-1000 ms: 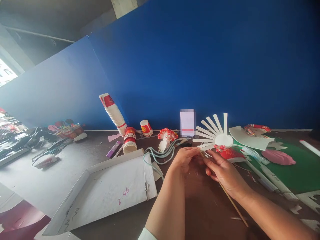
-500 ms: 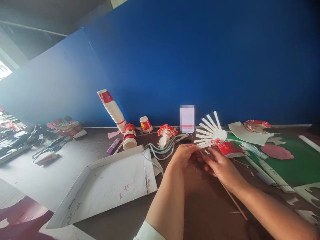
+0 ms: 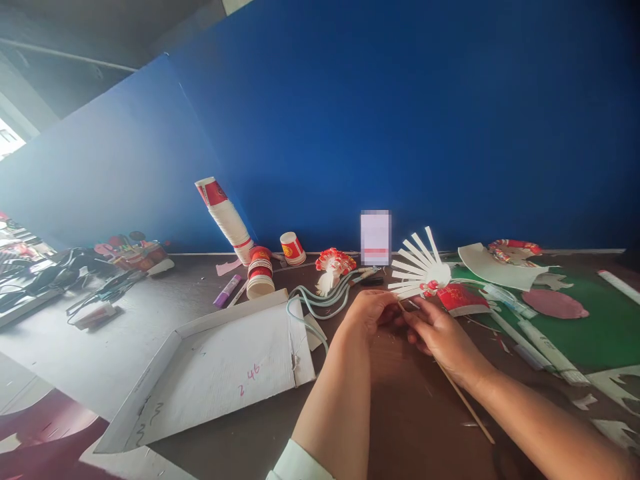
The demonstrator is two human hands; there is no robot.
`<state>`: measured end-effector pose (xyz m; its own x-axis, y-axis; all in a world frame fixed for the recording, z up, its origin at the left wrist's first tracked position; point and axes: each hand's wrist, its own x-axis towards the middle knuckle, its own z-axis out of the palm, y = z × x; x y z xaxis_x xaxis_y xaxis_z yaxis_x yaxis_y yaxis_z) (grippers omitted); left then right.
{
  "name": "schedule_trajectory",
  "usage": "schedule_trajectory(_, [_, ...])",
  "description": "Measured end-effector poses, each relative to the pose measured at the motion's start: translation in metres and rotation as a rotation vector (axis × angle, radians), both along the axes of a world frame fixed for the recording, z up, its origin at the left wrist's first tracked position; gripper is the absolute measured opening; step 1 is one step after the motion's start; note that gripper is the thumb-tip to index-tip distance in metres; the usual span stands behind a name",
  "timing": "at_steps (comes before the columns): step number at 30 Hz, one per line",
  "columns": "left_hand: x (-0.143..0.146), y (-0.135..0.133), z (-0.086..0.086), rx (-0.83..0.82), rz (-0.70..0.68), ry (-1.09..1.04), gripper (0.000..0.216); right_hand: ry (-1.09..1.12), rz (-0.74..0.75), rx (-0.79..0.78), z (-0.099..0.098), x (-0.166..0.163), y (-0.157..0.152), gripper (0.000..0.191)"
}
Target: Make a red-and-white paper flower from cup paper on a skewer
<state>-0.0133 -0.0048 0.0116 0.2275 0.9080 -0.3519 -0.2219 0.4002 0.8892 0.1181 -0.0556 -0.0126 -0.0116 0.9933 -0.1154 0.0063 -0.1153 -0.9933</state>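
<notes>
A white paper cup cut into long strips fans out just beyond my hands, with small red pieces near its base. My left hand is closed, its thumb and fingertips pinched at the lower strips and the top of a thin wooden stick. The stick runs back under my right hand, whose fingers close around its upper part. Exactly what the left fingertips grip is partly hidden. A red cut cup piece lies just beyond my right hand.
On the left lies a white cardboard tray. Behind it are stacked paper cups, a single cup, a purple glue stick, a red-and-white paper flower and a pale cable. Paper scraps cover a green mat at right.
The fanned strips have tilted and shifted slightly down and left. Both hands keep nearly the same place and grip.
</notes>
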Motion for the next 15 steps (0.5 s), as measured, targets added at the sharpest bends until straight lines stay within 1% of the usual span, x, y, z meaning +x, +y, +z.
schedule_trajectory(4, [0.001, 0.0, 0.0, -0.004, 0.026, 0.05, 0.014, -0.011, -0.025, -0.037, 0.006, -0.003, -0.002, 0.048])
schedule_trajectory(7, [0.0, 0.0, -0.001, -0.024, 0.025, 0.02, 0.014, 0.0, -0.04, -0.045, 0.009, -0.004, -0.003, 0.047])
schedule_trajectory(11, [-0.002, 0.001, -0.002, -0.029, 0.005, -0.026, 0.017, 0.035, -0.03, -0.038, 0.004, -0.001, -0.002, 0.04])
schedule_trajectory(15, [-0.003, 0.003, -0.004, -0.033, 0.008, -0.015, 0.012, 0.039, -0.013, -0.011, -0.002, 0.001, 0.0, 0.04])
